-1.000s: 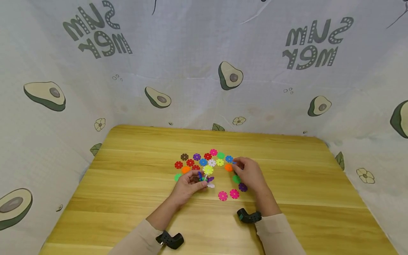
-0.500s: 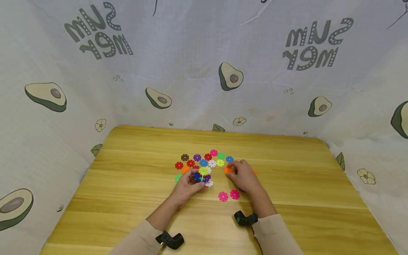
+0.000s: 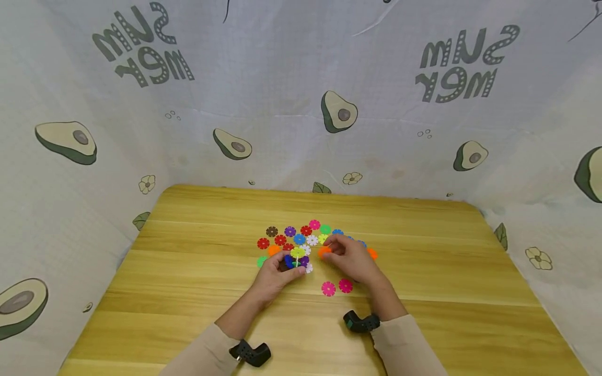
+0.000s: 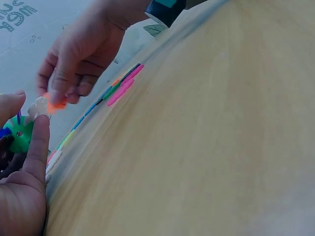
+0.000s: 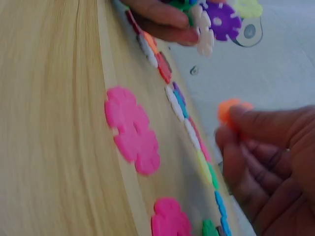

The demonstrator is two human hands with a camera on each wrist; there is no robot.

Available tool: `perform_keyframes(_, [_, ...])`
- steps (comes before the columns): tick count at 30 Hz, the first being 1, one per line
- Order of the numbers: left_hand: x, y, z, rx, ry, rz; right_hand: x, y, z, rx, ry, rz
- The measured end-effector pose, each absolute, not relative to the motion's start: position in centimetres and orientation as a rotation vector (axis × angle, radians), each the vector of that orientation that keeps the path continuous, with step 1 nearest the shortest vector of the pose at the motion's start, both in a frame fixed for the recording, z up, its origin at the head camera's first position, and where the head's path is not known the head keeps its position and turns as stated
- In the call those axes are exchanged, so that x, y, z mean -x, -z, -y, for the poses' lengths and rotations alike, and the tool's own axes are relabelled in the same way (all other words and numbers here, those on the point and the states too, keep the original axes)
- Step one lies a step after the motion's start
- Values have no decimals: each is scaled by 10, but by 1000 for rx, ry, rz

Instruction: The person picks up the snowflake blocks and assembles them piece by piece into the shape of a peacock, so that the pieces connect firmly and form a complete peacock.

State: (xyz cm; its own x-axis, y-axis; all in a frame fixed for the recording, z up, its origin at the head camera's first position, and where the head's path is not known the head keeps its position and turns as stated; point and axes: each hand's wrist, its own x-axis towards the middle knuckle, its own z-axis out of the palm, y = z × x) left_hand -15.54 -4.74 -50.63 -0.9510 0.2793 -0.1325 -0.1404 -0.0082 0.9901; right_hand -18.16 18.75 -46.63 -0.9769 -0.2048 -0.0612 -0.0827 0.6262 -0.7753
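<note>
My left hand holds a cluster of interlocking snowflake discs between thumb and fingers. In it are a yellow disc standing on top, a blue disc, a purple disc, a green disc and a white disc. My right hand pinches a single orange snowflake disc between thumb and fingertips, a short way right of the cluster. From the right wrist view a gap shows between this orange disc and the cluster. The left palm and fingers partly hide the cluster's lower discs.
Loose snowflake discs lie flat beyond the hands, among them a brown disc, a red disc and a green disc. Two pink discs lie nearer on the wooden table. A printed curtain hangs behind.
My right hand has picked up the orange disc and carried it left toward the cluster. The left hand has turned the cluster slightly, and its yellow disc has shifted left.
</note>
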Motion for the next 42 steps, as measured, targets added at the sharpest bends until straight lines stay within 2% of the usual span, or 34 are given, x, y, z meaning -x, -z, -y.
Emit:
perform_keyframes(4, [155, 504, 47, -156, -2094, -1891, 178, 464, -179, 309, 1600, -2481])
perform_keyframes(8, [155, 504, 47, -179, -2162, -1749, 176, 463, -171, 354, 1725, -2362])
perform_keyframes(42, [155, 505, 46, -201, -2178, -1688, 170, 465, -155, 297, 1646, -2412])
